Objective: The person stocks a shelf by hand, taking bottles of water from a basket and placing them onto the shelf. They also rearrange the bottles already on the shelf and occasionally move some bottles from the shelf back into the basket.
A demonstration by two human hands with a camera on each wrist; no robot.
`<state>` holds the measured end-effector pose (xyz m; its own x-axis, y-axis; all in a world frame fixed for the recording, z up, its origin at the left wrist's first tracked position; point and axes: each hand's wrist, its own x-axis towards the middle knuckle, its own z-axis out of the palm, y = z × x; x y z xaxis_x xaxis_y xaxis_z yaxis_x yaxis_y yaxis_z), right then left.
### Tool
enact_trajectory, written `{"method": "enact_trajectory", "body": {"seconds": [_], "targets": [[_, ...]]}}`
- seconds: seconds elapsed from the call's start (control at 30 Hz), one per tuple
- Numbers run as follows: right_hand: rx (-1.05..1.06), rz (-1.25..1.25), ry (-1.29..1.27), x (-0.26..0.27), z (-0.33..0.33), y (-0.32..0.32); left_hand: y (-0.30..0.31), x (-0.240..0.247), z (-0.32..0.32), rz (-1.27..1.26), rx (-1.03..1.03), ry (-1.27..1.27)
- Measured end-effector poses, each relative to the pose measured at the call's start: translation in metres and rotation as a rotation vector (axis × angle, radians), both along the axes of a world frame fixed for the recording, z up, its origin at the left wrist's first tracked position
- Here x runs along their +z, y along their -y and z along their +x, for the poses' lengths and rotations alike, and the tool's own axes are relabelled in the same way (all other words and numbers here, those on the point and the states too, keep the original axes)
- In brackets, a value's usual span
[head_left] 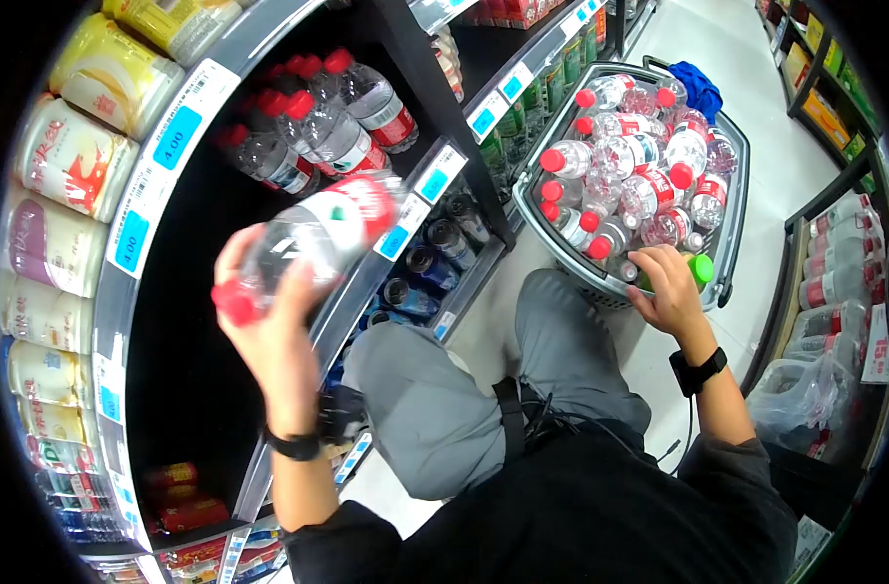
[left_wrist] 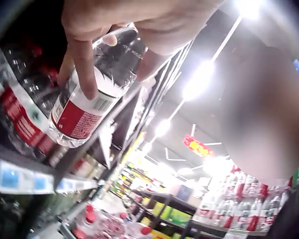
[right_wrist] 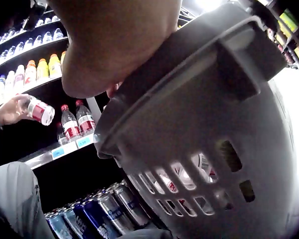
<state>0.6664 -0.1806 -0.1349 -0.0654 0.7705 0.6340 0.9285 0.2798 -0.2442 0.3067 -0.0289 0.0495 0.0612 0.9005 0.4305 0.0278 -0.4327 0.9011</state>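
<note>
The left hand point(head_left: 274, 331) grips a clear water bottle point(head_left: 313, 238) with a red cap and a red-and-white label, tilted in front of the shelf. In the left wrist view, the left hand's fingers point(left_wrist: 84, 64) curl round the bottle point(left_wrist: 79, 117). The right hand point(head_left: 670, 292) rests on the near rim of a grey basket point(head_left: 600, 282), beside a green cap point(head_left: 701, 269). Many red-capped bottles point(head_left: 649, 193) lie in the basket. In the right wrist view, the right hand point(right_wrist: 114, 45) is over the basket's rim, its fingers mostly hidden.
Red-capped bottles point(head_left: 333, 136) stand on the dark shelf behind the left hand. Below are cans point(head_left: 430, 263); cartons and tubs point(head_left: 74, 161) line the left shelf. A blue cloth point(head_left: 696, 90) hangs at the basket's far corner. Bottle packs point(head_left: 834, 292) stand at the right.
</note>
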Motion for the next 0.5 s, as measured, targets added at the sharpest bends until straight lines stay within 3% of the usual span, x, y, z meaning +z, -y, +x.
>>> {"method": "enact_trajectory", "body": {"seconds": [0.13, 0.23, 0.5], "targets": [[-0.008, -0.025, -0.048, 0.006, -0.002, -0.003, -0.054, 0.016, -0.039, -0.086, 0.145, -0.147], [-0.008, -0.01, -0.063, 0.007, -0.002, -0.004, -0.107, 0.007, -0.06, -0.209, 0.088, -0.254], [-0.048, -0.127, -0.075, 0.003, -0.001, -0.008, -0.158, 0.011, -0.036, -0.177, 0.041, -0.443]]}}
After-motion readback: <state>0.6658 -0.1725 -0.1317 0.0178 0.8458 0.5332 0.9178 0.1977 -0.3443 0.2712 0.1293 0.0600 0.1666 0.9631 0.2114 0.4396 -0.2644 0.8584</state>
